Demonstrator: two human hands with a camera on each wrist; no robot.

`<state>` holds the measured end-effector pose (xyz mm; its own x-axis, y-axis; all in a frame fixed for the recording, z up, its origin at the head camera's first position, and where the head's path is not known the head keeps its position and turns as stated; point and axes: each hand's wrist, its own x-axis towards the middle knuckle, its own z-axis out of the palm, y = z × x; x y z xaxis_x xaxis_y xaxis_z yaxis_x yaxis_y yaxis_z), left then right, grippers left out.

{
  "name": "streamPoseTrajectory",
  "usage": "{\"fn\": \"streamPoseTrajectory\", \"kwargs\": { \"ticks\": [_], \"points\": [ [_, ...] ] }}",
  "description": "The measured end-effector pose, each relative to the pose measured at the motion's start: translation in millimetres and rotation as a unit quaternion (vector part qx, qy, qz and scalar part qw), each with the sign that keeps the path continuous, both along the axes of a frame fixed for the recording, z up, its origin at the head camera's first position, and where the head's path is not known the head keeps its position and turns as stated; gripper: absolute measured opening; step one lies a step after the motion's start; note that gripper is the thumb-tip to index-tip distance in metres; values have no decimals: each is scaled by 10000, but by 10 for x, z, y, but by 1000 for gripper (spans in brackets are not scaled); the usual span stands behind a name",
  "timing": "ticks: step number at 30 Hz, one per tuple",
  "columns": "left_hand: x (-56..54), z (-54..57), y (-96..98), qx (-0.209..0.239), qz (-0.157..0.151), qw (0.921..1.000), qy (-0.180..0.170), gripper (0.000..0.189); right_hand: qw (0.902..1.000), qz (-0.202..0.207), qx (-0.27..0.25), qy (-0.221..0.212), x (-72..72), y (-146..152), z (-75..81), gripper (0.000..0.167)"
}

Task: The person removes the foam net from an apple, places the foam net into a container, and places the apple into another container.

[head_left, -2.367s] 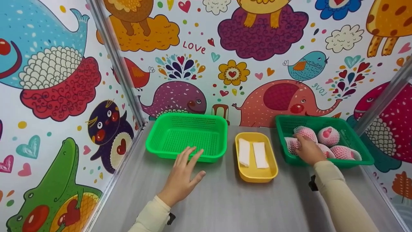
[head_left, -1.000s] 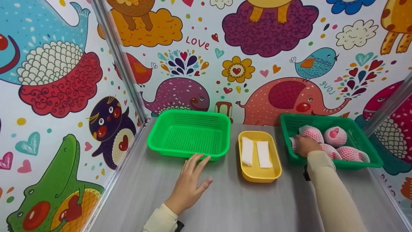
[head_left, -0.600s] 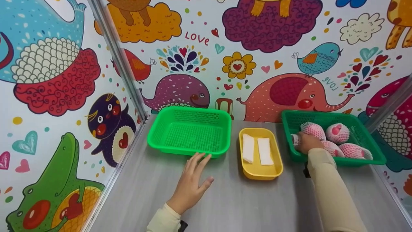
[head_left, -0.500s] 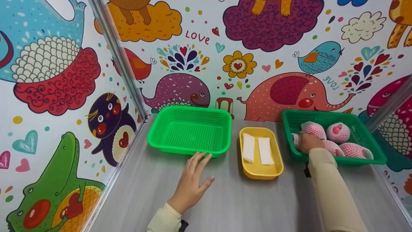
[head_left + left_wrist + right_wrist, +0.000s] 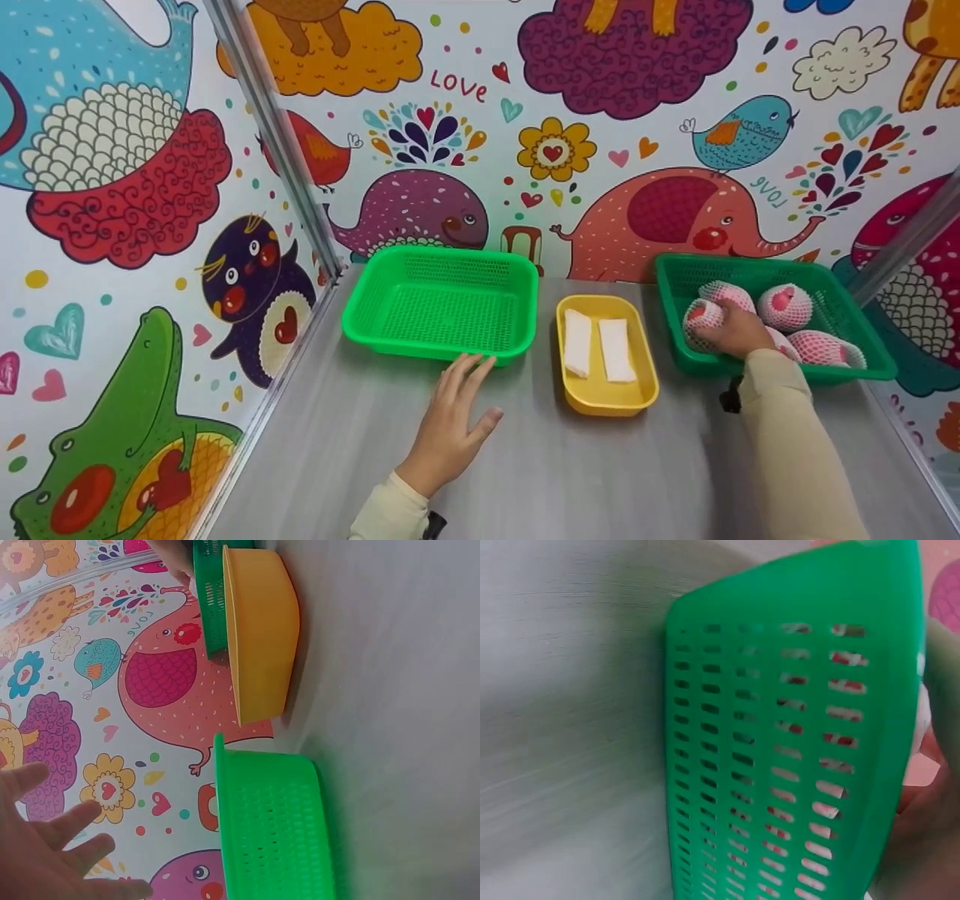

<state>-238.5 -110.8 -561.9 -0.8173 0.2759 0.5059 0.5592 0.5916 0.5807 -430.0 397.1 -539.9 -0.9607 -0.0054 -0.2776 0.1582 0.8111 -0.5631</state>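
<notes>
In the head view my right hand (image 5: 741,330) grips a round pinkish-red fruit in a white foam net (image 5: 703,318) at the left end of the dark green basket (image 5: 772,375). Several more net-wrapped fruits lie around it, one of them a round fruit (image 5: 785,306) behind the hand. The basket wall (image 5: 780,727) hides most of this grip in the right wrist view. My left hand (image 5: 448,431) hovers with fingers spread, just in front of the bright green basket (image 5: 442,349); it holds nothing, and its straight fingers (image 5: 71,825) show in the left wrist view.
Between the two baskets stands a yellow tray (image 5: 609,405) with two folded white strips (image 5: 616,350) in it. All of this rests on a grey table (image 5: 555,480). Patterned walls rise at the back and sides, with metal posts (image 5: 274,142) in the corners.
My right hand has reached into the dark green basket and taken hold of the leftmost fruit, which now shows tilted and slightly raised. My left hand has drifted a little to the right.
</notes>
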Motion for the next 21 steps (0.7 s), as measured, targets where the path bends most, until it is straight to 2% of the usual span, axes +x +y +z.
{"fn": "streamPoseTrajectory", "kwargs": {
  "ticks": [5, 10, 15, 21],
  "points": [
    [-11, -40, 16, 102, 43, 9999, 1, 67, 9992, -135, -215, 298, -44, 151, -97, 113],
    [-25, -67, 10, 197, 51, 9998, -78, 68, 9955, -233, -698, 600, 9, 260, -119, 113],
    [-42, -88, 7, 304, 130, 9994, -116, 67, 9867, -442, -1335, 810, 100, 297, -136, 113],
    [-27, -108, 32, 390, 147, 9989, -196, 66, 9734, -661, -1915, 1071, 205, 326, -107, 100]
  ]
}}
